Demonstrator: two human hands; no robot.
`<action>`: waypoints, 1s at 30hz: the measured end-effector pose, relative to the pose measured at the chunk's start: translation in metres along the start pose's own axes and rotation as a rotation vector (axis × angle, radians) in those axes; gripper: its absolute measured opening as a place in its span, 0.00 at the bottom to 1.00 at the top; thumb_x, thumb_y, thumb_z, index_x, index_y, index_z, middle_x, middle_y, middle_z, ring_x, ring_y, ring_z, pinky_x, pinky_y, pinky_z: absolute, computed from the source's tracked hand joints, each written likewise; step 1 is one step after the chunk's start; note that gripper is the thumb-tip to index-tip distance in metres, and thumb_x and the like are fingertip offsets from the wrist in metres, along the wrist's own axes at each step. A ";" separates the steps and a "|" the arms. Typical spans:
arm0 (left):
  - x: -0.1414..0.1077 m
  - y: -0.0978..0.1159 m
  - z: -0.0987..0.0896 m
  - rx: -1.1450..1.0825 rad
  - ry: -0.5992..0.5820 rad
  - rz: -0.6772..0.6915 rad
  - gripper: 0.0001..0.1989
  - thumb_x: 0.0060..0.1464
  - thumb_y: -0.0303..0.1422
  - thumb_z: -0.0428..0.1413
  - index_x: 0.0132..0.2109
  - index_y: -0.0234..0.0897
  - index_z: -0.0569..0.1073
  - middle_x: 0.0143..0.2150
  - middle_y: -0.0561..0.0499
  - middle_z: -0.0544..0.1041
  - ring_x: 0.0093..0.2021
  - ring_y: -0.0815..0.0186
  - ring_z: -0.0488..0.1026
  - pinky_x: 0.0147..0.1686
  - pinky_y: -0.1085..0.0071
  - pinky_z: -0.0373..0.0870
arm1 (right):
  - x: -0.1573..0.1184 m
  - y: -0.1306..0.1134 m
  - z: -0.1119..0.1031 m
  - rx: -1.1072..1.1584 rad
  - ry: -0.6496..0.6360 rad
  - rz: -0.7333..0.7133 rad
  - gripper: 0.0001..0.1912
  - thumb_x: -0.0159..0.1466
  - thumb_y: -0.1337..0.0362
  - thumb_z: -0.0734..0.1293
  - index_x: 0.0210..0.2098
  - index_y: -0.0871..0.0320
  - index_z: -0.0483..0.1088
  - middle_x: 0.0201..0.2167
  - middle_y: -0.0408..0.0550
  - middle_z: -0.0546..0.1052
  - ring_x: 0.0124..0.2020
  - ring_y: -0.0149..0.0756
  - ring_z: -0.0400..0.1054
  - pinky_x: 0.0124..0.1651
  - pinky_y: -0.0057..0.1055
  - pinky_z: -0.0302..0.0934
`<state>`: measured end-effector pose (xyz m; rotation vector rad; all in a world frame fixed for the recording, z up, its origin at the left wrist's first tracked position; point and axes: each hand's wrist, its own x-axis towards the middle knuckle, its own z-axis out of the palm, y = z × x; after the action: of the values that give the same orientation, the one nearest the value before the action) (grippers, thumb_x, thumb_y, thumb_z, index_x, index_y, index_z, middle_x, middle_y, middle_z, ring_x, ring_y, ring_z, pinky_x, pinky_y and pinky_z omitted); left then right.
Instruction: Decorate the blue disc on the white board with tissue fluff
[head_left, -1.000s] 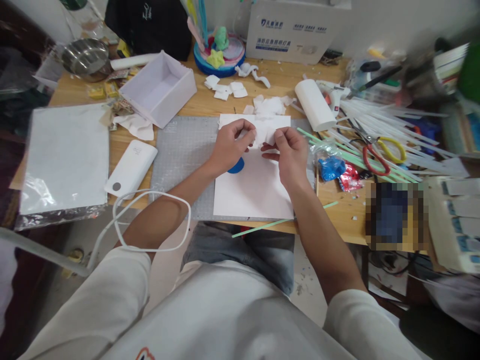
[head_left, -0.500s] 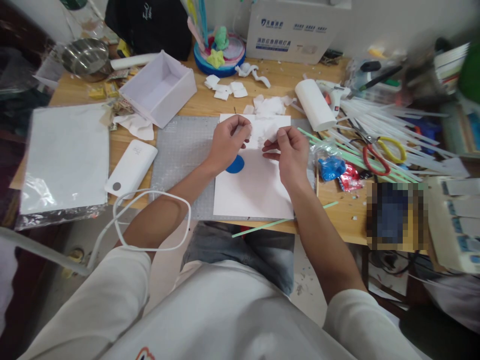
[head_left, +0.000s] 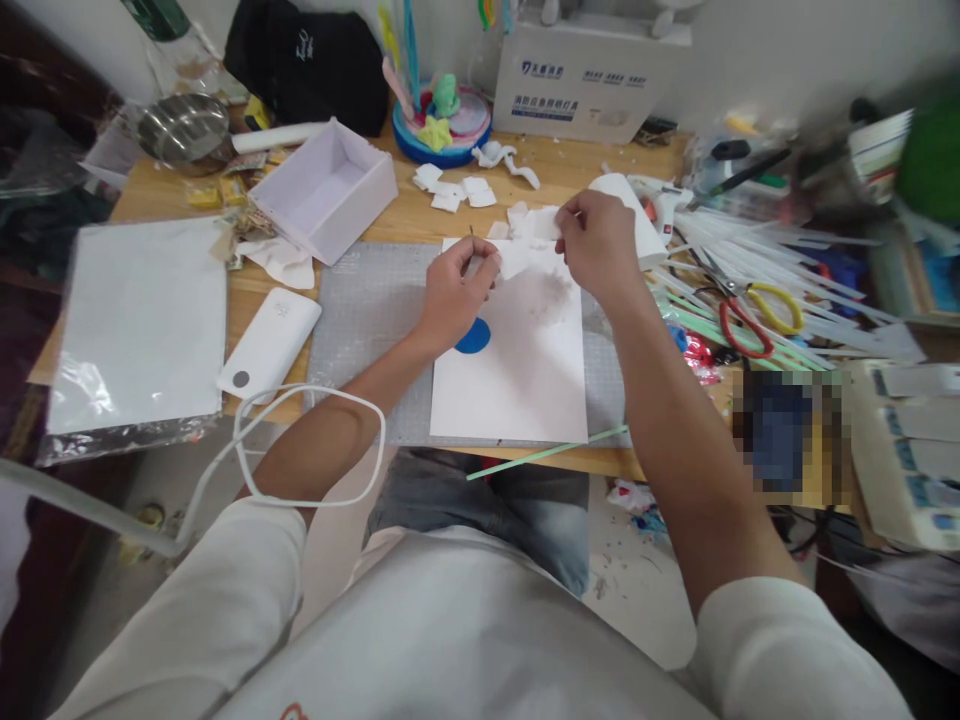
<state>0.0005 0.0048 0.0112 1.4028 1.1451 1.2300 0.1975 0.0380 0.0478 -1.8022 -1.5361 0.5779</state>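
A white sheet of paper [head_left: 510, 390] lies on the grey cutting mat [head_left: 375, 300], with a blue disc [head_left: 473, 336] near its left edge. Over the sheet's upper left part, my left hand [head_left: 459, 292] is closed in a pinch on a thin white tissue piece [head_left: 517, 258]. My right hand [head_left: 600, 235] is raised beyond the sheet's upper right corner, its fingers pinched together beside the torn white tissue scraps [head_left: 534, 220]. Whatever those right fingertips hold is too small to make out.
A white roll [head_left: 626, 190] and a glue gun [head_left: 664, 200] lie behind my right hand. Scissors [head_left: 731, 285] rest among white sticks [head_left: 810, 270]. A lilac box [head_left: 326, 190], a white power bank [head_left: 271, 345] and its looped cable [head_left: 384, 440] are at left.
My right hand has moved from above the sheet up and to the right, to the tissue scraps. My left hand stays nearly in place, still pinching.
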 end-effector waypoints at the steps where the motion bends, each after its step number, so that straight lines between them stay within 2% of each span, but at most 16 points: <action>1: 0.000 0.000 0.000 0.006 0.002 0.004 0.07 0.66 0.32 0.59 0.37 0.39 0.73 0.33 0.54 0.77 0.29 0.73 0.74 0.27 0.77 0.70 | 0.009 0.001 0.002 -0.096 -0.011 -0.004 0.10 0.70 0.60 0.66 0.31 0.51 0.72 0.28 0.46 0.77 0.40 0.41 0.75 0.51 0.42 0.71; 4: 0.001 -0.001 -0.001 0.029 0.012 0.012 0.06 0.66 0.31 0.59 0.37 0.39 0.73 0.32 0.55 0.77 0.29 0.72 0.73 0.27 0.78 0.71 | 0.026 0.003 0.009 -0.338 -0.022 0.037 0.05 0.69 0.62 0.66 0.40 0.53 0.74 0.44 0.55 0.80 0.51 0.50 0.75 0.60 0.54 0.67; 6: 0.001 -0.001 -0.001 0.050 0.009 0.023 0.06 0.66 0.30 0.59 0.37 0.39 0.73 0.32 0.55 0.77 0.29 0.72 0.73 0.28 0.77 0.71 | 0.028 0.005 0.011 -0.403 0.006 0.071 0.09 0.69 0.61 0.68 0.48 0.55 0.73 0.51 0.60 0.78 0.56 0.55 0.74 0.61 0.59 0.65; 9: 0.001 -0.003 -0.002 0.087 -0.002 0.059 0.06 0.66 0.29 0.58 0.37 0.39 0.74 0.32 0.55 0.76 0.29 0.71 0.74 0.29 0.75 0.71 | 0.024 0.008 0.010 -0.423 0.063 0.088 0.18 0.69 0.62 0.69 0.57 0.57 0.70 0.54 0.62 0.77 0.58 0.56 0.72 0.63 0.59 0.64; 11: 0.001 -0.005 -0.002 0.117 0.000 0.085 0.05 0.65 0.30 0.58 0.37 0.39 0.75 0.33 0.54 0.77 0.30 0.70 0.74 0.30 0.74 0.71 | 0.016 0.009 0.006 -0.411 0.105 0.074 0.19 0.68 0.65 0.69 0.57 0.57 0.69 0.50 0.58 0.79 0.58 0.53 0.73 0.63 0.58 0.64; 13: 0.000 -0.007 -0.001 0.164 0.006 0.120 0.05 0.66 0.30 0.58 0.39 0.39 0.76 0.35 0.53 0.79 0.32 0.70 0.75 0.32 0.73 0.72 | 0.001 0.007 0.003 -0.322 0.170 0.031 0.15 0.67 0.66 0.69 0.53 0.57 0.72 0.42 0.51 0.80 0.52 0.47 0.75 0.63 0.55 0.65; 15: -0.001 -0.007 -0.001 0.236 0.012 0.173 0.05 0.67 0.31 0.57 0.40 0.39 0.76 0.36 0.52 0.80 0.34 0.69 0.76 0.35 0.73 0.72 | -0.022 0.004 0.005 -0.121 0.228 -0.024 0.06 0.67 0.65 0.69 0.44 0.56 0.74 0.33 0.44 0.78 0.40 0.39 0.76 0.56 0.47 0.70; 17: -0.002 -0.006 -0.001 0.318 0.012 0.239 0.05 0.68 0.31 0.57 0.40 0.39 0.77 0.36 0.51 0.81 0.38 0.68 0.77 0.38 0.72 0.73 | -0.049 -0.001 0.012 0.156 0.190 -0.031 0.02 0.66 0.64 0.69 0.36 0.55 0.73 0.29 0.41 0.76 0.31 0.33 0.73 0.44 0.38 0.72; 20: -0.006 -0.004 0.000 0.425 -0.009 0.324 0.05 0.67 0.31 0.58 0.41 0.39 0.77 0.39 0.50 0.82 0.41 0.66 0.78 0.41 0.71 0.73 | -0.083 -0.007 0.028 0.485 0.078 0.017 0.04 0.63 0.61 0.72 0.34 0.54 0.75 0.26 0.40 0.76 0.26 0.30 0.72 0.31 0.30 0.69; 23: -0.009 -0.003 0.002 0.454 -0.048 0.369 0.04 0.67 0.30 0.59 0.42 0.38 0.79 0.41 0.49 0.83 0.41 0.66 0.78 0.41 0.71 0.73 | -0.096 -0.007 0.039 0.648 0.073 0.026 0.07 0.62 0.57 0.74 0.35 0.53 0.76 0.28 0.39 0.79 0.29 0.29 0.76 0.31 0.27 0.71; 27: -0.013 -0.003 0.005 0.410 -0.121 0.372 0.06 0.68 0.31 0.59 0.44 0.39 0.81 0.42 0.49 0.83 0.42 0.67 0.78 0.34 0.75 0.72 | -0.092 0.000 0.040 0.718 0.068 0.000 0.11 0.61 0.53 0.75 0.35 0.52 0.76 0.29 0.39 0.81 0.31 0.29 0.77 0.38 0.31 0.76; 30: -0.014 -0.003 0.005 0.379 -0.155 0.368 0.06 0.68 0.31 0.59 0.47 0.39 0.82 0.44 0.48 0.83 0.44 0.68 0.79 0.33 0.77 0.72 | -0.089 0.003 0.039 0.767 0.079 -0.008 0.12 0.59 0.53 0.77 0.34 0.52 0.76 0.29 0.39 0.81 0.31 0.30 0.78 0.41 0.34 0.78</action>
<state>0.0045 -0.0094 0.0060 2.0289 1.0790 1.1626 0.1537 -0.0402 0.0110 -1.2048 -1.0522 0.9242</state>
